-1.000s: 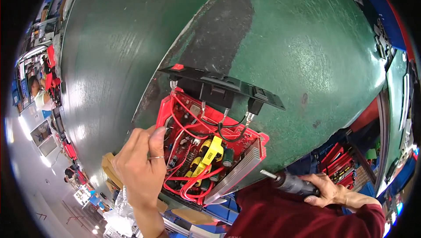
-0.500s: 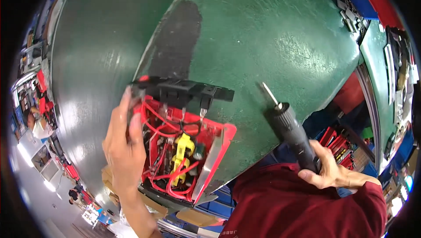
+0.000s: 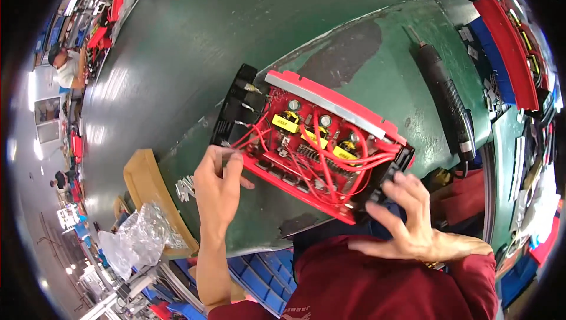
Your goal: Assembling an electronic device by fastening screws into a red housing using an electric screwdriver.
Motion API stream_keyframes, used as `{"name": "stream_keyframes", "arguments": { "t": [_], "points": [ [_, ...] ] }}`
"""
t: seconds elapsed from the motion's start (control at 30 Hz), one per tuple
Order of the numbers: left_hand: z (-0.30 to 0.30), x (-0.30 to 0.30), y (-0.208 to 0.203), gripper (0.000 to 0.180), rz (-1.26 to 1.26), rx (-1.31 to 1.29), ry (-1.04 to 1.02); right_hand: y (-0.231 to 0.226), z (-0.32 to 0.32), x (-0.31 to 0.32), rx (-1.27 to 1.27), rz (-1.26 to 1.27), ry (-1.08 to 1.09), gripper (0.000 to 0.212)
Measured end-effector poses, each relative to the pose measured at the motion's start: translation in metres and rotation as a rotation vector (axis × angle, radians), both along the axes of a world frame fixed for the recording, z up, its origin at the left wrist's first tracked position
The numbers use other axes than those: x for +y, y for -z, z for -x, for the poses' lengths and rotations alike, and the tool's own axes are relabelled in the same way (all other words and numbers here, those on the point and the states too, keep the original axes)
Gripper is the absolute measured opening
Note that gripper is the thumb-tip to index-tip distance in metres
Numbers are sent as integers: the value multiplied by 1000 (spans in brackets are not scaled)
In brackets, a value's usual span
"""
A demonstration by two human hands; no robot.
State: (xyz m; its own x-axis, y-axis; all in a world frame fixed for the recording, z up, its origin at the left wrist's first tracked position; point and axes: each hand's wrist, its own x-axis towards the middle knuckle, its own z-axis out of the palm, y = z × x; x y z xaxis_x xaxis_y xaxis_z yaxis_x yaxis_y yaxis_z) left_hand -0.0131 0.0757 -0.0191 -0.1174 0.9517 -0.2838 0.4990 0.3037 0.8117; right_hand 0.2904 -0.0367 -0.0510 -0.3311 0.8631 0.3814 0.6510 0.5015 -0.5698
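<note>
In front of me lies an open red electronics case (image 3: 289,185) with a circuit board, yellow-wrapped transformers (image 3: 313,138) and looping red wires (image 3: 328,170). At its left end a black end panel (image 3: 231,108) leans away from the case, with metal terminals on its inner side. My left hand (image 3: 217,190) grips the near left corner, thumb and fingers around the edge. Across the case, my right hand (image 3: 407,223) is spread with slightly blurred fingers beside the right black end panel (image 3: 380,185); whether it touches is unclear. A black electric screwdriver (image 3: 446,93) lies on the green bench.
A tan tray (image 3: 143,181) with clear plastic wrapping (image 3: 144,237) sits at left, near small metal pieces (image 3: 185,188). Blue bins (image 3: 265,279) stand below the bench's near edge. Along the right are a red panel (image 3: 512,55) and small parts. Another person (image 3: 68,66) is far left.
My right hand has let go of the electric screwdriver, which now lies on the bench, and moved to the case. The case has turned, its loose panel now on the left. My view has shifted.
</note>
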Motion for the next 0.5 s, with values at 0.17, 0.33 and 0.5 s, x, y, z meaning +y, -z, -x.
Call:
{"name": "stream_keyframes", "arguments": {
  "t": [0.17,0.33,0.5],
  "points": [
    [0,-45,-1,25,-27,94,-39,10,-15,20,-95,-132,-2,54],
    [-18,-83,5,29,-64,136,-111,-7,-27,62,-257,-188,-16,35],
    [-31,-121,15,32,-109,-70,-100,-12,-5,104,-292,-225,7,32]
  ]
}}
